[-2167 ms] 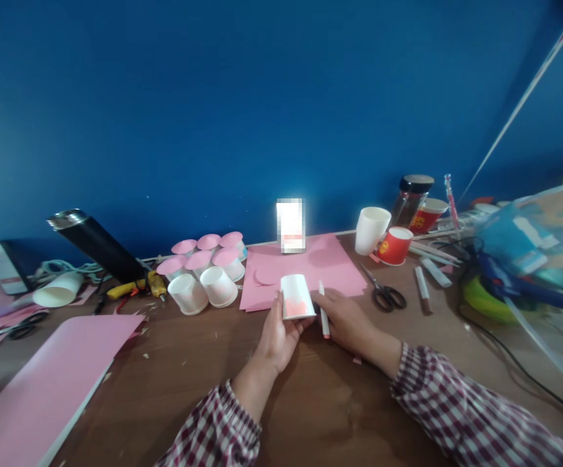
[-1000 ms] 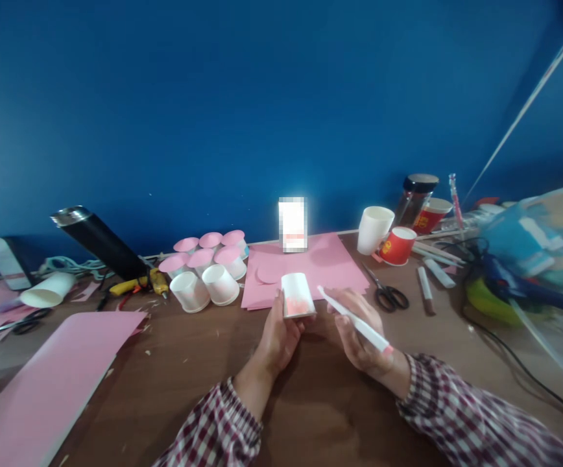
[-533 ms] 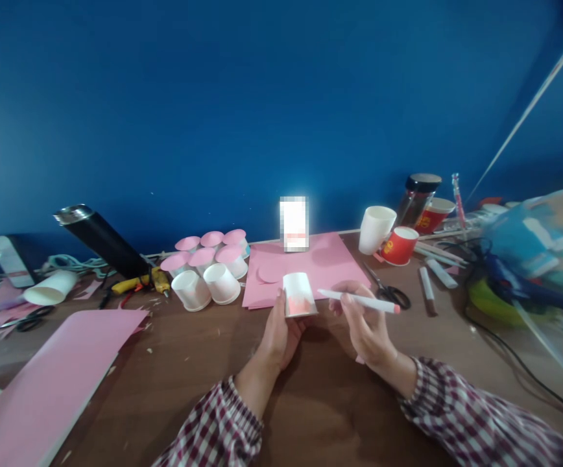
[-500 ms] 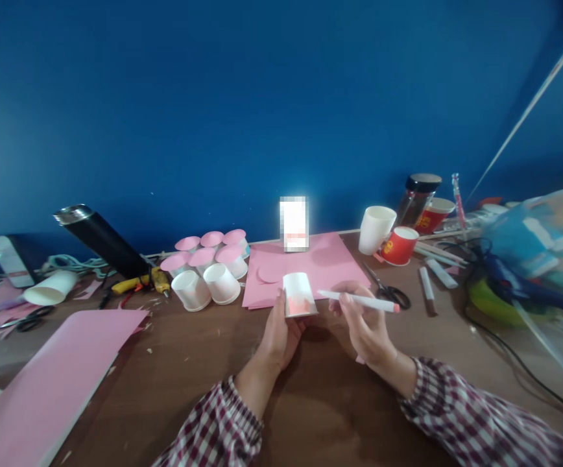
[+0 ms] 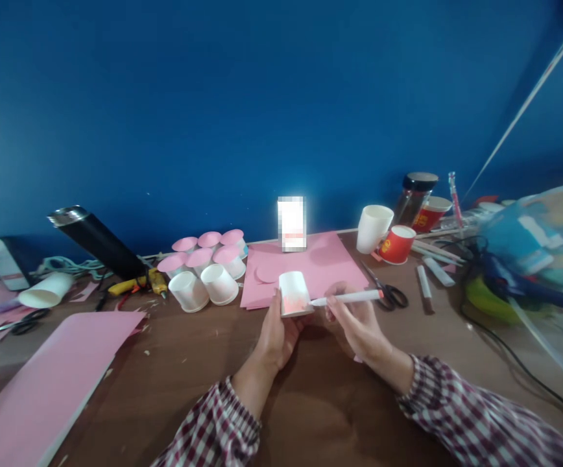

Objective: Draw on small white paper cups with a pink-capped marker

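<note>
My left hand [image 5: 277, 334] is closed around the lower part of a small white paper cup [image 5: 294, 285], held upside down above the table. Pinkish-orange colouring marks the cup's side near its rim. In my right hand [image 5: 357, 324] I grip a white marker pen [image 5: 352, 298] with a red-orange end. The marker's tip points left and is at the cup's right side; whether it touches, I cannot tell. Behind the cup lie pink paper sheets [image 5: 327, 259]. Several upturned cups stand to the left, some topped with pink discs [image 5: 231, 253], and two plain white ones [image 5: 219, 283].
Scissors [image 5: 393, 296] lie right of the pink sheets, near a white cup [image 5: 375, 228] and a red cup [image 5: 398, 244]. A black bottle [image 5: 99, 240], a yellow glue gun [image 5: 155, 282] and a large pink sheet [image 5: 62, 376] are at left. A black cable [image 5: 519, 366] crosses the right side.
My right hand has brought the marker left and slightly down, so its tip is now at the cup's side. The cup has turned slightly in my left hand. The view has shifted a little.
</note>
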`<act>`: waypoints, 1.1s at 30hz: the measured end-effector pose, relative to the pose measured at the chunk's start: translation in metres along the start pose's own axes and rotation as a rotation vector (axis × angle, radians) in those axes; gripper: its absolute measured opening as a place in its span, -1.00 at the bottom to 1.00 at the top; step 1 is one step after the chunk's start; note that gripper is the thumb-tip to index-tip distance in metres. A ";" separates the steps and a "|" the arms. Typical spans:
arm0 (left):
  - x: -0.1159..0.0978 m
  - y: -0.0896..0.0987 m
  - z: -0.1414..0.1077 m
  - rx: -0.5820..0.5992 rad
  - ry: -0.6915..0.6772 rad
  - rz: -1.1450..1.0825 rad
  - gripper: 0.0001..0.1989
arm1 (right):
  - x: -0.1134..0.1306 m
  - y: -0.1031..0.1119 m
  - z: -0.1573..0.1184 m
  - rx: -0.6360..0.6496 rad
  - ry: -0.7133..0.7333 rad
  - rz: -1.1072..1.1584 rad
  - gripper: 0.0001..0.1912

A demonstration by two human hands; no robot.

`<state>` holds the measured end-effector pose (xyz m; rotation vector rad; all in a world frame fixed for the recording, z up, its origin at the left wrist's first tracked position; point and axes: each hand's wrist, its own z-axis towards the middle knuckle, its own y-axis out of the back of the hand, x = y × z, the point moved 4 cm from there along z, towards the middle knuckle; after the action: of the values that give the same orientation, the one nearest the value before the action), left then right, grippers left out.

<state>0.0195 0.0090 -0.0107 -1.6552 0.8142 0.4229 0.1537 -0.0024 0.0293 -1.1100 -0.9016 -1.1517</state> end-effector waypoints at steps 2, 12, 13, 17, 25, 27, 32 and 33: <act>0.000 -0.001 0.000 0.005 0.005 -0.001 -0.56 | 0.001 -0.002 -0.001 0.010 0.003 0.004 -0.74; 0.001 0.000 -0.001 0.052 0.008 0.008 -0.52 | 0.000 -0.003 -0.002 0.025 0.038 -0.035 -0.78; 0.002 0.000 -0.001 0.051 0.010 0.004 -0.51 | 0.000 -0.003 -0.002 0.026 0.040 -0.039 -0.79; 0.001 0.000 -0.001 0.028 0.007 0.005 -0.52 | -0.001 -0.002 -0.002 0.026 0.045 -0.039 -0.79; 0.001 -0.001 -0.001 0.039 0.000 0.015 -0.51 | -0.003 -0.003 -0.002 0.040 0.013 -0.028 -0.79; 0.001 -0.001 -0.001 0.027 0.001 0.013 -0.52 | -0.002 -0.003 -0.002 0.046 0.005 -0.030 -0.78; 0.001 0.000 -0.001 0.004 -0.003 0.014 -0.54 | 0.000 -0.004 -0.003 0.069 -0.014 -0.032 -0.76; 0.001 0.000 -0.001 0.005 -0.004 0.018 -0.54 | 0.000 -0.003 -0.003 0.062 -0.012 -0.022 -0.76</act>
<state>0.0201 0.0074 -0.0115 -1.6428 0.8272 0.4366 0.1504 -0.0053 0.0293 -1.0596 -0.9551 -1.1289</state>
